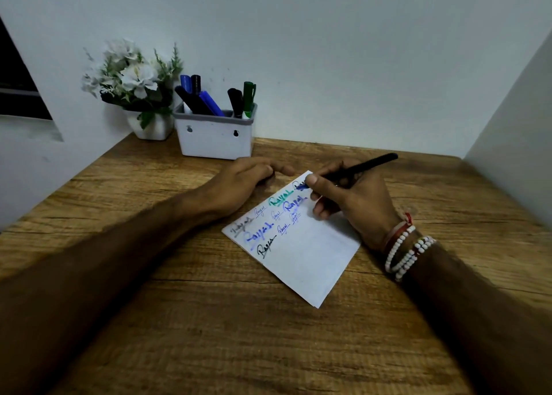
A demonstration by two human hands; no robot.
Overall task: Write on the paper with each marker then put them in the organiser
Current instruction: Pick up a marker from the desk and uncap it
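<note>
My right hand (355, 203) pinches the slim black marker (355, 169), writing on the white paper sheet (301, 254); next comes capping and the white plastic organiser (215, 139).

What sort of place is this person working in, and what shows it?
Probably a small desk nook at home or in an office: a wooden desk against plain walls, an organiser of markers beside a pot of flowers, and paper being written on.

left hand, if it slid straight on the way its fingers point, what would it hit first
Probably the far corner of the paper, just beyond the fingertips of the left hand. Right behind it comes the right hand pinching the marker. Depth is hard to judge from this single view.
</note>
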